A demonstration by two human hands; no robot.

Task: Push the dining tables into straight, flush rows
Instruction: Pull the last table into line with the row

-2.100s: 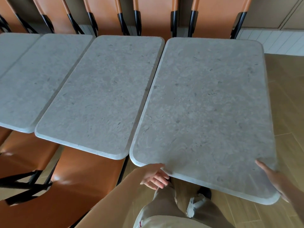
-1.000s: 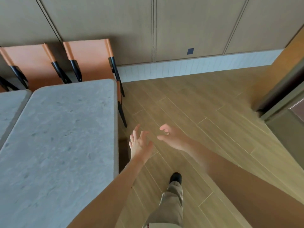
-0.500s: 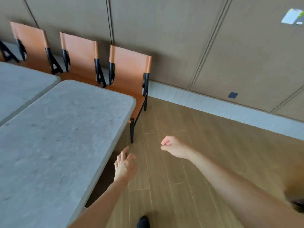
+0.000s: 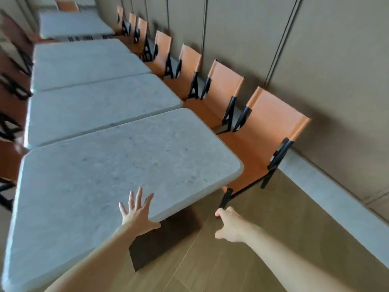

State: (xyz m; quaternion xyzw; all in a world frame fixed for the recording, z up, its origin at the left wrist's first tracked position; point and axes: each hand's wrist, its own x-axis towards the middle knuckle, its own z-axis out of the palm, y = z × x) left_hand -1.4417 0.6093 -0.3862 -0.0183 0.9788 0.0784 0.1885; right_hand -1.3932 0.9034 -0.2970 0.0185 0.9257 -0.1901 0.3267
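Both hands reach toward the nearest surface (image 4: 117, 171): the left hand (image 4: 137, 213), fingers spread, lies flat on its near edge; the right hand (image 4: 228, 225), loosely curled and empty, hangs just beside that edge. Orange chairs (image 4: 263, 131) flank the surface's far side along the wall (image 4: 315, 49).

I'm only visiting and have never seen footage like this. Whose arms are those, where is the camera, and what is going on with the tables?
No machine here: a person wears a camera on the head, looking forward and down, so you see their own arms. The left hand lies flat with fingers spread on the short edge of the nearest table. The right hand hangs over the wooden floor with curled fingers, holding nothing. The grey stone-look tables stand end to end in a row with bare tops. Orange chairs line the wall.
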